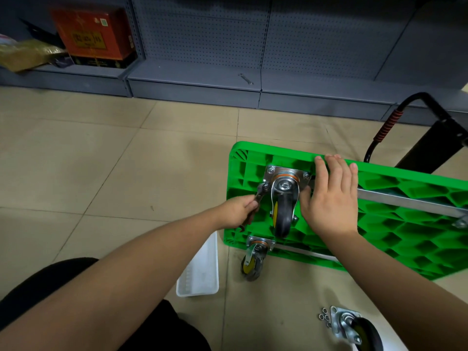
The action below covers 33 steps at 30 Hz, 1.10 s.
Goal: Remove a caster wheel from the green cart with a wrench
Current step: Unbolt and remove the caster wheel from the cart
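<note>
The green cart (pixel 395 231) lies upside down on the tiled floor (pixel 101 153), its ribbed underside facing up under both hands. The left hand (pixel 238 211) clenches around the handle of a wrench (pixel 254 202), whose head sits on a bolt at the near-left corner of a caster's mounting plate (pixel 287 177). The right hand (pixel 331 196) lies flat and relaxed on the cart just to the right of that plate, fingers straight and reaching to the cart's far rim, thumb against the plate's edge. Between the two hands stands the caster wheel (pixel 282 214), black-tyred with a yellow hub, bolted to the cart.

Below the left hand, at the cart's near corner, a second caster (pixel 254 259) hangs over the edge. Left of it, under the left forearm, lies a white plastic tray (pixel 200 272). Near the right forearm, on the floor, a loose caster (pixel 354 328) lies on its side with a small cluster of washers or nuts (pixel 325 317) just beside its plate.

Beyond the right hand, the cart's black folding handle (pixel 440 133) carries an orange ribbed grip (pixel 386 125). Far ahead, a grey pegboard shelf unit (pixel 202 46) holds a spare wrench (pixel 245 79) on its base ledge, and far beyond the left hand a red box (pixel 93 34) with a gold label; its writing is too blurred to read.
</note>
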{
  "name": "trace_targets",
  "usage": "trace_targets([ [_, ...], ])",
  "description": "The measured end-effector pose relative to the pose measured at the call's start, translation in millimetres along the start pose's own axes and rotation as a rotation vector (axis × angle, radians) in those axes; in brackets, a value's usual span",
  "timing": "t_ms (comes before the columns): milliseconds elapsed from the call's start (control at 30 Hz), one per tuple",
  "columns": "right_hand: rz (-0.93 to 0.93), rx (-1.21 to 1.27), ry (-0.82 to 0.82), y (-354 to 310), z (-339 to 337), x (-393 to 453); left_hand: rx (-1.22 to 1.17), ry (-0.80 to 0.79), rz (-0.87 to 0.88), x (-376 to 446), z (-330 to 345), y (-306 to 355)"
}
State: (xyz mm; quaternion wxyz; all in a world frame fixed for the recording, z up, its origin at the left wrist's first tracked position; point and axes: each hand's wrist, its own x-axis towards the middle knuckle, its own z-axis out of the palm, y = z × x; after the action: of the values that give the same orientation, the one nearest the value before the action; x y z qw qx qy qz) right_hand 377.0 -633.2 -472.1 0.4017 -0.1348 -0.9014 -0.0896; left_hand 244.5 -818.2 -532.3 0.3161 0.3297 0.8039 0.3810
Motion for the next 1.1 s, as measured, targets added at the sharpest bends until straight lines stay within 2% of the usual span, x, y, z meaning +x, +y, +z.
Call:
trace_targets([
  [133, -0.014, 0.002, -0.016, 1.5, -0.2, 0.9, 0.133, -0.024, 0.012, -1.3, -17.1, -0.2],
  [333, -0.004, -0.002, -0.013, -2.1, 0.8, 0.6, 0.124, 0.023, -0.025, -8.7, -11.9, 6.3],
  [567, 0.008, -0.009, -0.035, -3.3, -3.2, 0.9, -0.248, 0.05, -0.079, -22.9, 7.9, 6.2],
  [767, 0.02, -0.01, -0.047, -5.4, -5.7, 1.3, -0.59, 0.035, -0.217, -20.1, 34.0, 15.2],
  [1100, 0.03, -0.024, -0.043, -7.9, -4.8, 2.8, -0.572, 0.071, -0.213, 3.3, 42.4, 17.5],
])
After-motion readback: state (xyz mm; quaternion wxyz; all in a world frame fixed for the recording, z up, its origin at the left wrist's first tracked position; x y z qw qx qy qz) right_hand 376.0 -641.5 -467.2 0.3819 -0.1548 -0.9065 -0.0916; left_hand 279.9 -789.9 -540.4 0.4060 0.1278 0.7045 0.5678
